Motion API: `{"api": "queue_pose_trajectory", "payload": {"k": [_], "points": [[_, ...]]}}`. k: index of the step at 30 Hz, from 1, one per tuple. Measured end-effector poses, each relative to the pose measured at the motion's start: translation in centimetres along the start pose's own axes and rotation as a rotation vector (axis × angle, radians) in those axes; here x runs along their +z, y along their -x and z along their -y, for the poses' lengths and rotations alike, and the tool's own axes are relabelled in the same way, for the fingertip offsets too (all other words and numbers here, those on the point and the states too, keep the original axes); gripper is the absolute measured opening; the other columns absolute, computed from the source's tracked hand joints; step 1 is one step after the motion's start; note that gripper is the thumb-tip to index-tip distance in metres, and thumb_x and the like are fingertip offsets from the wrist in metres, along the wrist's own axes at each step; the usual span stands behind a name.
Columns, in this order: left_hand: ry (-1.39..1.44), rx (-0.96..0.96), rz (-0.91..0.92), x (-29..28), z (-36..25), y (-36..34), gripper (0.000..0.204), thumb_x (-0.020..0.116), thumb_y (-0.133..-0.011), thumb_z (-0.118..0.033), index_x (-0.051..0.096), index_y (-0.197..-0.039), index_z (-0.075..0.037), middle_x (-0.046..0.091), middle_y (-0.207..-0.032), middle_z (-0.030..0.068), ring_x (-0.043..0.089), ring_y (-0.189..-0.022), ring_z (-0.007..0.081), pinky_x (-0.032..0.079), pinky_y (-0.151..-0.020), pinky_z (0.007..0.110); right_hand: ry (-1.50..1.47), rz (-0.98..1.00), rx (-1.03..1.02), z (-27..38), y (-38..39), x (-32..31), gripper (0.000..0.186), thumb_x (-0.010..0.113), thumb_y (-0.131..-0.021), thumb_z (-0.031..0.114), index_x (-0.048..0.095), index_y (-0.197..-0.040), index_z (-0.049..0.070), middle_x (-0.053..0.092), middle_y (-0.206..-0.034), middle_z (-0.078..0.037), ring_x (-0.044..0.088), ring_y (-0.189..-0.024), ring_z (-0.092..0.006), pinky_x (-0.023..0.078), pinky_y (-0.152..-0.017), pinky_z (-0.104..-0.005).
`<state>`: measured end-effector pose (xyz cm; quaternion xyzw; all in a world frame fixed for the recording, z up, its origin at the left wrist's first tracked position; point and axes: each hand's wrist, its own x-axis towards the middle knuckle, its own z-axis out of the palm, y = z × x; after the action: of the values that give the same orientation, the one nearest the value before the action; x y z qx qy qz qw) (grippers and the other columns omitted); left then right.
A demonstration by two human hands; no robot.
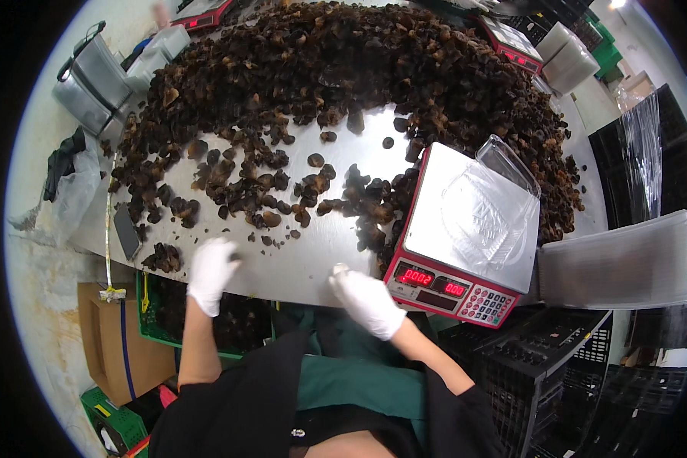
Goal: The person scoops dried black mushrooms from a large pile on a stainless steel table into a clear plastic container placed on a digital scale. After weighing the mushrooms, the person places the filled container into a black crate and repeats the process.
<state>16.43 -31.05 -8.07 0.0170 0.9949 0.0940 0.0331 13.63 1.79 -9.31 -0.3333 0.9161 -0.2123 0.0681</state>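
Brown fungus pieces (336, 69) heap far across one table (282, 267), three red scales (424, 229) around; near, left hand (212, 275) and right hand (368, 299), both gloved, grips impossible to tell.

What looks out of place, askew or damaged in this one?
The red-and-white scale sits angled, not square, to the table's near edge. The left wall looks stained. Loose dark pieces strewn about may be normal.

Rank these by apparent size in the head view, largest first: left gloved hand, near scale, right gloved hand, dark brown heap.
1. Dark brown heap
2. Near scale
3. Left gloved hand and right gloved hand: too alike to rank.
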Motion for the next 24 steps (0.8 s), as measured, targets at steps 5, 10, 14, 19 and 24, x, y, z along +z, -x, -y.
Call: {"api": "queue_pose_trajectory", "payload": {"k": [5,10,14,19,24], "points": [[0.109,0.142,-0.347,-1.3,-4.3,-2.8,0.041,0.076,-0.071,-0.015,0.067,-0.110,-0.006,0.062,-0.121,0.0168,0.055,-0.119,0.0347,0.044,-0.100,0.046,0.101,-0.295,-0.138,0.3,-0.9,7.3,0.018,0.053,-0.093,0.013,0.055,-0.103,-0.002,0.056,-0.067,-0.012,0.061,-0.058,-0.0263,0.050,-0.050,-0.0405],[0.221,0.684,-0.217,3.1,-17.4,-11.2,0.052,0.078,-0.076,-0.036,0.065,-0.124,-0.018,0.049,-0.145,0.0146,0.039,-0.137,0.0403,0.029,-0.112,0.061,-0.015,-0.311,-0.186,-0.4,-0.8,7.9,0.018,0.055,-0.089,0.009,0.059,-0.104,0.002,0.057,-0.071,-0.011,0.060,-0.063,-0.0269,0.051,-0.057,-0.0387],[0.123,0.715,-0.253,6.0,-17.6,-17.0,0.027,0.071,-0.078,-0.028,0.068,-0.102,-0.014,0.058,-0.126,0.0102,0.050,-0.123,0.0318,0.037,-0.104,0.054,-0.058,-0.274,-0.138,-0.4,-1.0,7.2,0.011,0.058,-0.090,0.013,0.061,-0.097,0.005,0.061,-0.074,-0.011,0.063,-0.066,-0.0270,0.051,-0.059,-0.0387],[-0.003,0.630,-0.199,3.3,-10.3,-15.6,0.017,0.069,-0.077,-0.023,0.068,-0.091,-0.013,0.062,-0.108,0.0031,0.056,-0.105,0.0228,0.042,-0.091,0.040,-0.164,-0.330,-0.076,-0.8,-1.7,7.1,0.013,0.060,-0.093,0.020,0.060,-0.090,0.008,0.061,-0.070,-0.009,0.064,-0.063,-0.0272,0.052,-0.057,-0.0397],[0.450,0.613,-0.050,-3.7,-6.1,-16.8,0.030,0.073,-0.082,-0.024,0.070,-0.107,-0.008,0.066,-0.110,0.0105,0.062,-0.104,0.0295,0.047,-0.090,0.041,-0.192,-0.211,0.036,-0.4,-2.0,6.2,0.011,0.059,-0.093,0.020,0.060,-0.090,0.009,0.060,-0.068,-0.011,0.063,-0.063,-0.0304,0.052,-0.056,-0.0411]]}}
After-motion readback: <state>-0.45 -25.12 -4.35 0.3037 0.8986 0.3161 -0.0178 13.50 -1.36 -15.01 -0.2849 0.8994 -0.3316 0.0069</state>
